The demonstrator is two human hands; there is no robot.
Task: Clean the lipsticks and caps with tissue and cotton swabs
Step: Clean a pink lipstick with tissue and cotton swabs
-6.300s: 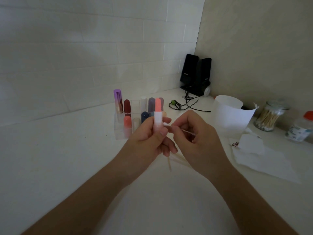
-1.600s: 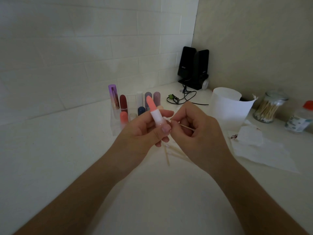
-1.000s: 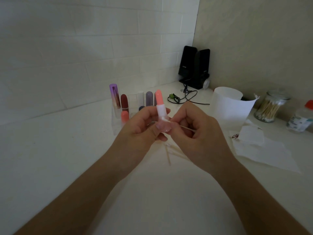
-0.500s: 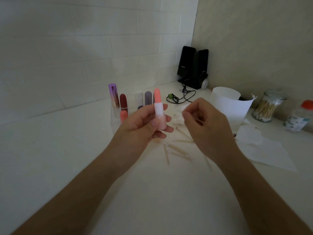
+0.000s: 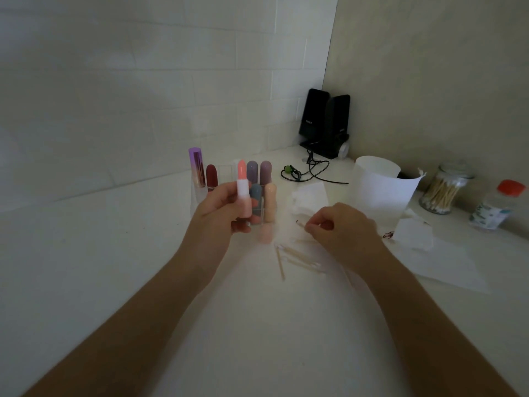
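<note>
My left hand (image 5: 217, 216) grips an uncapped lipstick (image 5: 243, 193) upright, its coral tip above a white and pink barrel. Behind it stands a clear organizer (image 5: 197, 202) with several lipsticks and caps, among them a purple one (image 5: 197, 170) and a peach cap (image 5: 270, 206). My right hand (image 5: 343, 233) is low over the counter and pinches a cotton swab (image 5: 302, 224) with a stained tip. Several used swabs (image 5: 294, 257) lie on the counter between my hands. A crumpled tissue (image 5: 309, 196) lies behind my right hand.
A white cup (image 5: 378, 184) stands at the right, with a glass jar of cotton swabs (image 5: 443, 190) and a red-capped bottle (image 5: 498, 207) beyond it. Stained tissue sheets (image 5: 429, 253) lie at the right. Black speakers (image 5: 326, 124) and a cable (image 5: 309, 171) fill the corner.
My right hand has drawn away from the lipstick and dropped to the counter with the swab. My left hand still holds the lipstick upright, a little further left.
</note>
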